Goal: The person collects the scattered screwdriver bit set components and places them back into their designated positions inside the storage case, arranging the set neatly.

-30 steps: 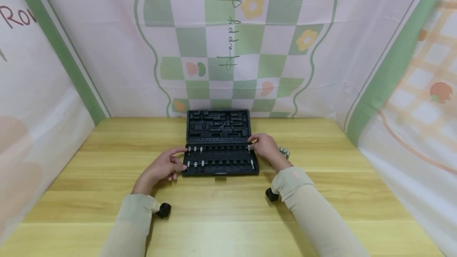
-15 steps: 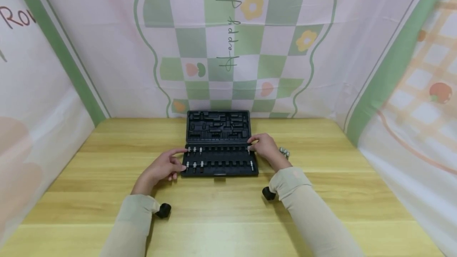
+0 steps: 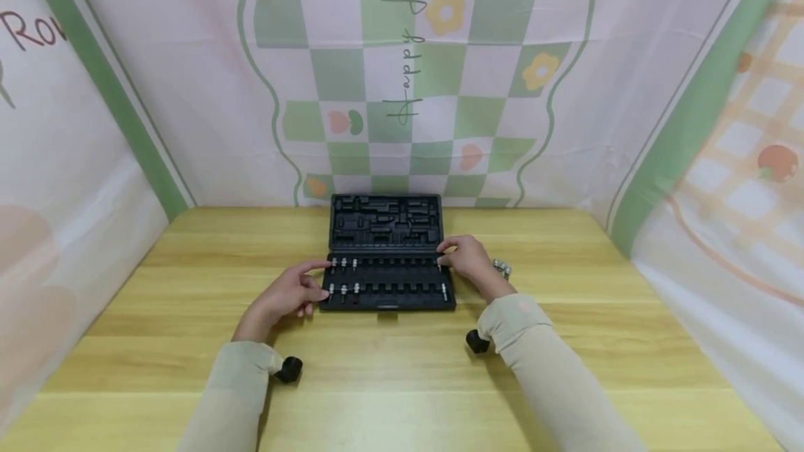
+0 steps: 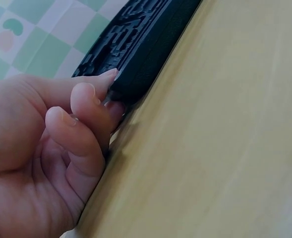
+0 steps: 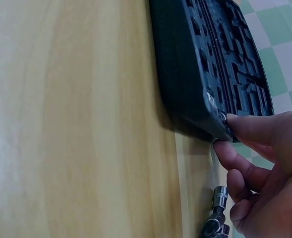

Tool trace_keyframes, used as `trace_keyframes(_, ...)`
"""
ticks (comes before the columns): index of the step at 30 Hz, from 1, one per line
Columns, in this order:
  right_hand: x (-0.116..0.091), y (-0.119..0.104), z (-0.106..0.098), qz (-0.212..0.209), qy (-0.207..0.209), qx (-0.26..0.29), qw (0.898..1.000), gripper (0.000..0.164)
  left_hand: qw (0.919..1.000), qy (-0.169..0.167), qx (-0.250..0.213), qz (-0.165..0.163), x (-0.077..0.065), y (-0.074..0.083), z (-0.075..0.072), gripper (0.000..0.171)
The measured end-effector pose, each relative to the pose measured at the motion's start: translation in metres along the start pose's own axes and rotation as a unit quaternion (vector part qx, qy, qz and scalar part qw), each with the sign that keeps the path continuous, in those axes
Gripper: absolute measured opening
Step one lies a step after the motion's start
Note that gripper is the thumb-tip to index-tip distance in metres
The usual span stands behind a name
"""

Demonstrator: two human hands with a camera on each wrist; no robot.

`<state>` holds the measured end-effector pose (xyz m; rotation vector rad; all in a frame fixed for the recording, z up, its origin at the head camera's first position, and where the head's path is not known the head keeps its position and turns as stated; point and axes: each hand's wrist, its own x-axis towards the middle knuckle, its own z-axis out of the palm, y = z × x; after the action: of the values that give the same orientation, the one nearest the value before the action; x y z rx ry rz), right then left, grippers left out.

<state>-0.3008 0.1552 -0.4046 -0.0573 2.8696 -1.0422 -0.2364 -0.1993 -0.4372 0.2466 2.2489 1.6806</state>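
An opened black socket case (image 3: 392,275) lies on the table, its moulded lid (image 3: 384,222) raised at the back. Short metal sockets (image 3: 343,290) fill the left ends of both rows, several in all. One more socket (image 3: 444,291) sits at the front row's right end. My left hand (image 3: 285,293) grips the case's left edge, thumb on the rim in the left wrist view and a fingertip lower down. At the right edge, my right hand (image 3: 467,259) pinches the case wall. Its thumb rests inside by another socket (image 5: 223,118), partly hidden, with the index finger outside.
Loose metal socket pieces (image 3: 502,268) lie on the wooden table (image 3: 389,382) just beyond my right wrist; one shiny socket (image 5: 220,196) shows beneath that hand. Printed fabric (image 3: 402,75) hangs behind the table and along both sides.
Both hands keep their places on the case. My right wrist shifts slightly left, then back; the sockets stay where they were.
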Motion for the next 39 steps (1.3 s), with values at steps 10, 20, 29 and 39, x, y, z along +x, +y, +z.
trace_keyframes(10,-0.002,0.005,-0.010,-0.037,-0.012,-0.031,0.999,0.018,1.0000,0.000,-0.009,-0.003,0.001,-0.001,0.001,0.063)
trace_keyframes(20,-0.008,0.013,-0.027,-0.042,-0.007,0.006,0.999,0.023,0.9999,-0.007,-0.006,0.004,-0.002,0.001,0.000,0.064)
trace_keyframes(29,-0.011,0.020,-0.032,-0.048,-0.018,-0.016,0.999,0.022,0.9999,-0.008,-0.008,0.002,-0.002,0.001,0.000,0.063)
trace_keyframes(39,-0.013,0.027,-0.029,-0.034,-0.031,-0.051,0.998,0.027,0.9999,-0.009,-0.009,0.000,-0.002,0.000,-0.001,0.063)
